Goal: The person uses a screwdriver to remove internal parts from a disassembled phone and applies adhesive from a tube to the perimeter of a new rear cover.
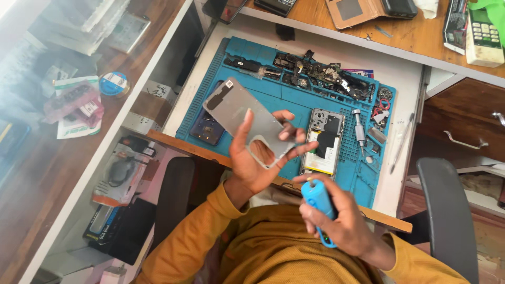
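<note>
My left hand [258, 158] holds up a grey phone back cover [243, 113] with a large camera cutout, its inner side facing me, fingers spread along its edge. Close to my chest, my right hand [342, 215] grips a small bright blue handheld tool [318, 202], its rounded tip pointing up toward the cover. An opened phone [325, 142] with its inner parts exposed lies on the blue work mat [294, 100] just beyond both hands.
A dark phone [208, 129] lies at the mat's left edge. Several loose small parts [326, 76] fill the mat's top compartments, with a screwdriver [359, 129] and tweezers [402, 142] at right. A glass counter stands at left, a wooden shelf above, a chair arm [447, 210] at right.
</note>
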